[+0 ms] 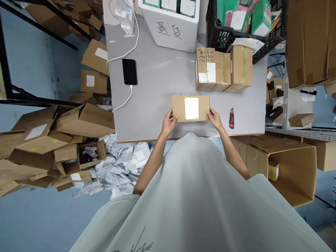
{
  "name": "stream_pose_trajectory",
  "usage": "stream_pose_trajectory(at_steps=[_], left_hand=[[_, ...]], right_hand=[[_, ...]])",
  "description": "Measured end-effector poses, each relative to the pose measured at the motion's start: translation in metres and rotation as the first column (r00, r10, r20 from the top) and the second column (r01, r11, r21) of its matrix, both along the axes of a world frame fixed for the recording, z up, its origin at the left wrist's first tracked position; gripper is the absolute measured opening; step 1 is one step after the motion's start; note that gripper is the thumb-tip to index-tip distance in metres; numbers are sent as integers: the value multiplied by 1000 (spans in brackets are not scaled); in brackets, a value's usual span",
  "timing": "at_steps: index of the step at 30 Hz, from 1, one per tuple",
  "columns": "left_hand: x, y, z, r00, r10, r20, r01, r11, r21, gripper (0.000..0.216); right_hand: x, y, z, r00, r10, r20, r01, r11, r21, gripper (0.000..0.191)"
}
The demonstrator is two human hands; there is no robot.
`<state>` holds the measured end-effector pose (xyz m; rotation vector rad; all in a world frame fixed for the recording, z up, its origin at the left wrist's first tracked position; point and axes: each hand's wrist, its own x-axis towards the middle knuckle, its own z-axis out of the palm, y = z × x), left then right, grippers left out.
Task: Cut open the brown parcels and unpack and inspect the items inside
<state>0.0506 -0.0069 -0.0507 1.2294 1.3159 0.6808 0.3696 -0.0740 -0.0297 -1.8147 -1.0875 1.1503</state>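
A brown cardboard box [178, 105] with a white label lies before me at the table's near side. My left hand [169, 121] grips its left end, thumb on the top face. At the opposite end, my right hand [214, 118] holds the box with thumb and fingers. A red and black utility knife [231, 118] rests to the right of my right hand, apart from it. Behind the box, several taped cardboard boxes [223, 70] stand side by side.
On the grey table [157, 77] lie a black phone [129, 71] with a white cable and a power strip [127, 21]. A white bin [178, 31] and a black crate [223, 35] stand at the back. Opened cartons [84, 119] pile up left; a large open carton [291, 168] sits right.
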Motion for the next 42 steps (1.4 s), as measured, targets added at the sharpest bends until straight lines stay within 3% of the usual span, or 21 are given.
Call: stream_pose_trajectory(at_steps=[4,7,9,12,18,22,31,36,42], left_hand=[[-1,5,-10,1000,13,17,-13,1000,13,75],[-3,-3,-16,996,85,-14,-86,995,-60,75],[-5,-12,-18,994,106,-26,-108,986,-127,73],[-7,-25,-17,999,48,2,-47,983,-178,64],[-9,-34,-10,1000,-24,18,27,988,-152,67],[-13,-32,-2,999,-37,-31,32,989,-145,65],[-20,-21,34,998,25,-52,-20,996,92,60],[-12,-14,27,995,69,-71,-64,995,73,57],[-10,-8,14,994,94,-64,-90,994,54,52]], right_hand=[[2,-4,-7,1000,-8,10,9,1000,-22,91],[1,-13,-9,1000,-19,-6,19,997,-70,90],[-1,-21,-9,998,-61,14,62,989,-134,99],[-8,-33,-8,992,-115,43,121,970,-210,113],[-21,-42,-6,996,11,-85,-24,987,-158,92],[-22,-43,2,999,-31,-35,23,980,-197,100],[-5,-46,44,985,-1,170,7,999,-35,88],[-7,-39,42,958,-2,286,22,997,-67,80],[-7,-30,29,964,-17,267,29,999,-40,80]])
